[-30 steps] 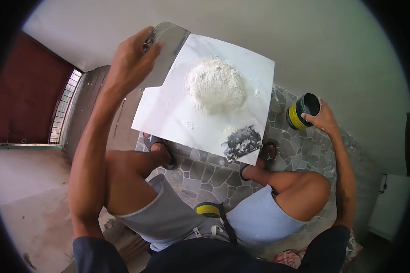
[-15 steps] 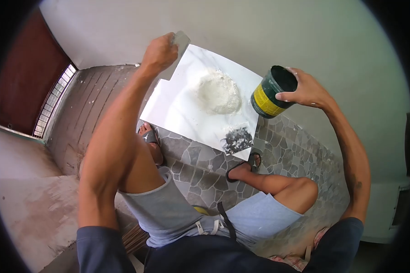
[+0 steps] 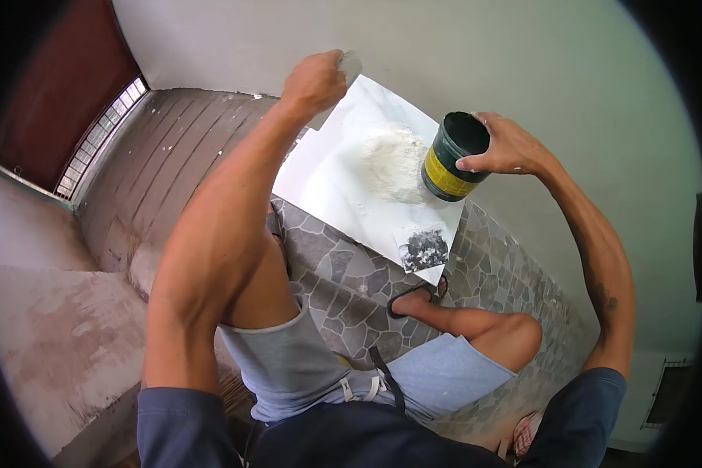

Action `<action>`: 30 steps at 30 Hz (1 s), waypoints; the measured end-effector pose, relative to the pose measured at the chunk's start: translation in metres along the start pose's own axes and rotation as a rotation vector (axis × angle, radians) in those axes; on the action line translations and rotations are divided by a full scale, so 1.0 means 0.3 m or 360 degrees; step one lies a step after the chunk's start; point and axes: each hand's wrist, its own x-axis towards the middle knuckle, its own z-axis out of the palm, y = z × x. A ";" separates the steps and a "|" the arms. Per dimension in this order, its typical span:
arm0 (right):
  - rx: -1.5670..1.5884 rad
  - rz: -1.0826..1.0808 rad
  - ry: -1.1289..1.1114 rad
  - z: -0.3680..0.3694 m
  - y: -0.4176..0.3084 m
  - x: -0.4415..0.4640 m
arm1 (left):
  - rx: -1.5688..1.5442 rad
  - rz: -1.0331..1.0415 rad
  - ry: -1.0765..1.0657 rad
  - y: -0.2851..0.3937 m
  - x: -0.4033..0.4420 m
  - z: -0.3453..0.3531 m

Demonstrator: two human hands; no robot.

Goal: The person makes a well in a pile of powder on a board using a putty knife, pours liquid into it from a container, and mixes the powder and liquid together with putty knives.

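Observation:
A white board (image 3: 327, 179) bears a mound of pale powder (image 3: 394, 162) with a hollow on its left side. My left hand (image 3: 317, 81) is closed on a grey scraper blade (image 3: 351, 65) at the board's upper left corner; most of the blade is hidden behind the hand. At the board's right side, my right hand (image 3: 507, 144) grips a dark green container with a yellow band (image 3: 449, 173) by its rim, its open top tilted toward the hand. The contents are too dark to make out. A dark square plate with powder on it (image 3: 425, 249) lies at the board's lower corner.
Grey stone-patterned flooring (image 3: 351, 273) surrounds my sandalled feet below the board. A pale wall (image 3: 569, 93) rises behind it. On the left are a red door (image 3: 62, 86), a grille and brown flooring (image 3: 171, 156). A patterned cloth (image 3: 527, 431) lies at lower right.
My right hand has brought the container left, from over the floor to the board's right edge. My left hand still holds the scraper. The powder mound now has a hollow, and the view has shifted.

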 end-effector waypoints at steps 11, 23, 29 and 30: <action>-0.0150 -0.0157 0.0074 0.023 -0.007 0.071 | -0.0034 0.0034 0.0015 -0.016 0.001 0.009; -0.0193 -0.0211 0.0036 0.007 -0.036 0.109 | -0.0042 0.0053 0.0002 0.014 -0.005 0.009; -0.0223 -0.0195 0.0022 0.010 -0.038 0.128 | -0.0041 0.0047 -0.0007 0.017 -0.001 0.012; -0.0226 -0.0202 0.0019 0.010 -0.038 0.131 | -0.0036 0.0061 0.0012 0.015 -0.001 0.015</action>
